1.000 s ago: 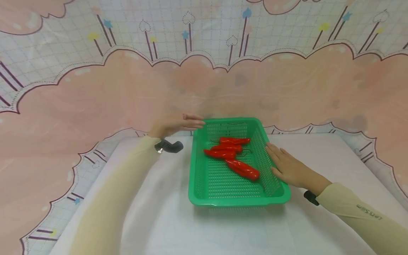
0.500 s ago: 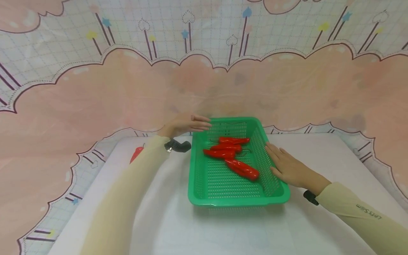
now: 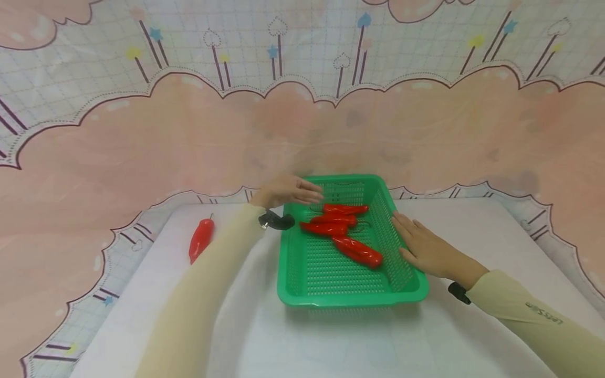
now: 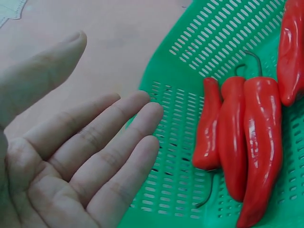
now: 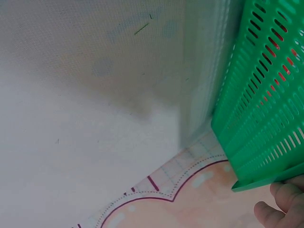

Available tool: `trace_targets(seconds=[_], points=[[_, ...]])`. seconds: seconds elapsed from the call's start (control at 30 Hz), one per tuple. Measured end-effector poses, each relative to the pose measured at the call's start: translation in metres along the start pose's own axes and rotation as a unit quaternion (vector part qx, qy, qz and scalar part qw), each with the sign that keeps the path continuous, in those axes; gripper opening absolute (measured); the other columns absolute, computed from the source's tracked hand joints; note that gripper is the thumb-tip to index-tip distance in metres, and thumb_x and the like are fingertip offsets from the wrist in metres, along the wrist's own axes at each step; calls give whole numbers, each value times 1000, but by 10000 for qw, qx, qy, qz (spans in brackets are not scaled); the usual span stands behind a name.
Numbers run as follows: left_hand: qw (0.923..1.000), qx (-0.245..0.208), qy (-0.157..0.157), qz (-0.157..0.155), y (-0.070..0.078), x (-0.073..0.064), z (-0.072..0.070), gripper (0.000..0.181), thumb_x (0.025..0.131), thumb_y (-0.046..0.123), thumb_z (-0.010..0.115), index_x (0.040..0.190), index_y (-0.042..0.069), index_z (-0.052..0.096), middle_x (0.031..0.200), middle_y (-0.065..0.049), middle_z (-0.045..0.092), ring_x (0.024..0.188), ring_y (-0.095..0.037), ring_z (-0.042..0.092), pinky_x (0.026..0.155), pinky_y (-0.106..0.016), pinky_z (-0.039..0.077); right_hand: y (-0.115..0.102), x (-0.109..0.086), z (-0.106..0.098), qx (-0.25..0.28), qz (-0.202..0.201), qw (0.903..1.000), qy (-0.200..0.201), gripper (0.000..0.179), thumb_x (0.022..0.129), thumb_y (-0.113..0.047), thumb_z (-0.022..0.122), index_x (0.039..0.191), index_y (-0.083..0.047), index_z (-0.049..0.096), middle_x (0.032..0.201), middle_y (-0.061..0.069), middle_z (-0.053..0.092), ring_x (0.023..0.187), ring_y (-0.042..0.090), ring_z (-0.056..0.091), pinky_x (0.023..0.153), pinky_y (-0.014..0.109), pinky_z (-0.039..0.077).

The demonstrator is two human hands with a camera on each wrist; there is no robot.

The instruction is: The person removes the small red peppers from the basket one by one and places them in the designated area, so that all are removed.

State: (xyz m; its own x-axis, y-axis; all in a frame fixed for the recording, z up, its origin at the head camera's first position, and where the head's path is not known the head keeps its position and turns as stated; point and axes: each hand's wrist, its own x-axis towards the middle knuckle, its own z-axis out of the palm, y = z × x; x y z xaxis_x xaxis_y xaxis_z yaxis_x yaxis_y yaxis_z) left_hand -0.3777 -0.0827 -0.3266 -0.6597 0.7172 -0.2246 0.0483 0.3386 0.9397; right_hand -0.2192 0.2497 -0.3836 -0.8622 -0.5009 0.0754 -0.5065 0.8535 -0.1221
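Observation:
A green plastic basket (image 3: 352,301) with slotted walls stands on the white table. Several glossy red peppers lie in it, among them a long pepper (image 3: 357,252) toward the front. Over the basket's far left corner is my left hand (image 3: 289,191), its fingers straight and nothing in them. The left wrist view shows its open palm beside a row of red peppers (image 4: 262,142) with green stems. On the right side, my right hand (image 3: 427,249) rests its extended fingers along the basket's rim; only its fingertips (image 5: 287,194) show in the right wrist view.
Another red pepper (image 3: 201,239) lies on the table (image 3: 246,336) to the left, partly behind my left sleeve (image 3: 203,294). A patterned pink and white cloth (image 3: 227,142) hangs behind the table's far edge. Both wrists wear black bands.
My left hand has moved right, from outside the basket's far left corner to over it. The moving sleeve has uncovered the pepper on the left. My right hand keeps its place.

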Motion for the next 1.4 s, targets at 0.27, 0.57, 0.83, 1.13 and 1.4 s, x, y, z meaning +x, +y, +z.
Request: trace_targets(seconds=[0.27, 0.57, 0.83, 1.13, 1.4], points=[[9997, 126, -208, -69, -14, 14, 10, 44, 94, 7, 52, 135, -8, 42, 137, -28, 46, 127, -41, 45, 110, -49, 33, 2, 0, 2, 12, -28, 10000, 76, 64, 94, -22, 43, 145, 9, 20, 154, 25, 17, 141, 42, 21, 113, 57, 22], [9972, 718, -190, -129, -24, 24, 18, 45, 94, 16, 56, 134, -3, 48, 133, -20, 54, 123, -33, 53, 105, -37, 43, 1, 1, 0, 73, -4, 10000, 22, 64, 94, -22, 42, 145, 8, 19, 155, 24, 16, 141, 41, 20, 114, 56, 21], [9923, 1230, -97, -137, -28, 29, 28, 45, 91, 18, 60, 131, -2, 52, 136, -15, 53, 117, -28, 58, 100, -36, 47, -2, 1, -1, 18, 23, 10000, 3, 64, 93, -21, 43, 144, 10, 21, 154, 25, 18, 141, 42, 21, 114, 57, 21], [9898, 1407, -55, -222, -35, 37, 33, 43, 91, 15, 60, 128, -5, 53, 138, -16, 51, 122, -28, 54, 99, -31, 48, 0, 1, -1, -5, -17, 10000, 21, 63, 93, -20, 43, 144, 10, 21, 154, 26, 18, 141, 42, 21, 114, 57, 21], [9851, 1683, 73, -344, -36, 41, 33, 42, 89, 15, 62, 126, -5, 56, 132, -18, 56, 115, -28, 60, 95, -30, 51, 0, 1, 0, 22, 21, 10000, 10, 64, 94, -20, 43, 144, 10, 20, 154, 26, 17, 141, 42, 21, 113, 57, 21]])
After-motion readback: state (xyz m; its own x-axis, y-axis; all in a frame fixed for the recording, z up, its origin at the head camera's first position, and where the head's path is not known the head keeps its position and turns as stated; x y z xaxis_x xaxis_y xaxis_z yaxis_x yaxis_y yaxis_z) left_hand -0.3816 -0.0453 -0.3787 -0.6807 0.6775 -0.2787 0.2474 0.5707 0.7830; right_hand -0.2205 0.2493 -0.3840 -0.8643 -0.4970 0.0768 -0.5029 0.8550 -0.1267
